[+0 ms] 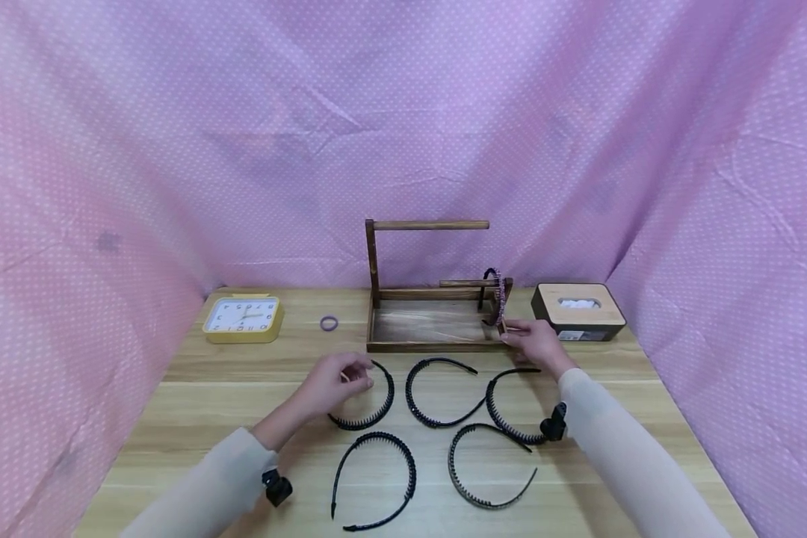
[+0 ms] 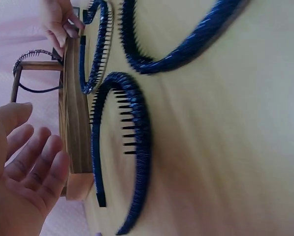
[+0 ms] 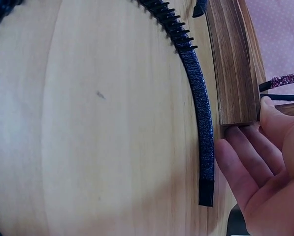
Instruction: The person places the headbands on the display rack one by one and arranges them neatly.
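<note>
A dark wooden rack point(image 1: 437, 347) with a tray base and two rods stands at the back of the table. On its lower rod hangs a headband with purple sparkle point(image 1: 501, 299). My right hand point(image 1: 538, 344) grips the rack's front right corner, thumb and fingers on either side of the wood in the right wrist view. My left hand point(image 1: 332, 381) hovers over a black toothed headband point(image 1: 388, 396), fingers loosely bent and holding nothing. Several more black toothed headbands lie around, including one at front left point(image 1: 413, 471) and one under my right forearm point(image 1: 492, 403).
A yellow clock point(image 1: 245, 338) stands at the back left, with a small purple ring point(image 1: 329, 323) between it and the rack. Right of the rack sits a tissue box point(image 1: 581, 317). A pink dotted curtain point(image 1: 403, 134) closes off the back and sides.
</note>
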A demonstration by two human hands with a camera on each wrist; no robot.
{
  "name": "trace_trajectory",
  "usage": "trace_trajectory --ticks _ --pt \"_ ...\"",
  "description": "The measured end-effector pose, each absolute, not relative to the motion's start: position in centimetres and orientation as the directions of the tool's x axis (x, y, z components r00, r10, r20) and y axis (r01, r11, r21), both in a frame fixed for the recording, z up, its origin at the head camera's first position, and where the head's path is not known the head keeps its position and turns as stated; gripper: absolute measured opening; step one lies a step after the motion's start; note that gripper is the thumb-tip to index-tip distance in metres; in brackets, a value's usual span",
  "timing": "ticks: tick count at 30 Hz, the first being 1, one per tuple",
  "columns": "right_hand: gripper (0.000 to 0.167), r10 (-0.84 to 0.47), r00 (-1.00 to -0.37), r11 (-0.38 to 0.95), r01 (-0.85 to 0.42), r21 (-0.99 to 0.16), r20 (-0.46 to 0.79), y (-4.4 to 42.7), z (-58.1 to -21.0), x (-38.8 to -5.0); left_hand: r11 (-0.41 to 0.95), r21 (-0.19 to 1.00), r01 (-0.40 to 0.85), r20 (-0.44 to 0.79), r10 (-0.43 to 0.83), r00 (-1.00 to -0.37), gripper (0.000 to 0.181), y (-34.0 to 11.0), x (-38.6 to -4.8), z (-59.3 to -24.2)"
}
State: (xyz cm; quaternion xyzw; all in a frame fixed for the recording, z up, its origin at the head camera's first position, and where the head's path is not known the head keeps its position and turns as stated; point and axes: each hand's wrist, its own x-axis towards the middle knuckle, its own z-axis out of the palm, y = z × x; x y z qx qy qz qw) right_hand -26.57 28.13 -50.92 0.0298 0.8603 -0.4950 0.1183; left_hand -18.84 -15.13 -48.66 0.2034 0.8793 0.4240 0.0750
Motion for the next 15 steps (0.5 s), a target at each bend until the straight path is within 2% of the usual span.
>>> trace_trajectory --ticks 7,15 --pt "0.054 -0.104 -0.97 0.502 0.14 -0.853 -0.22 28.3 -51.0 -26.7 0.642 0.72 0.263 -0.077 0.451 -0.889 0.026 -17.2 -16.6 -49.6" --pt "0.055 -0.159 -0.968 0.5 0.09 -0.861 -0.194 29.0 -51.4 -26.6 0.676 0.694 0.247 -0.1 0.431 -0.897 0.027 -18.8 -15.2 -50.4"
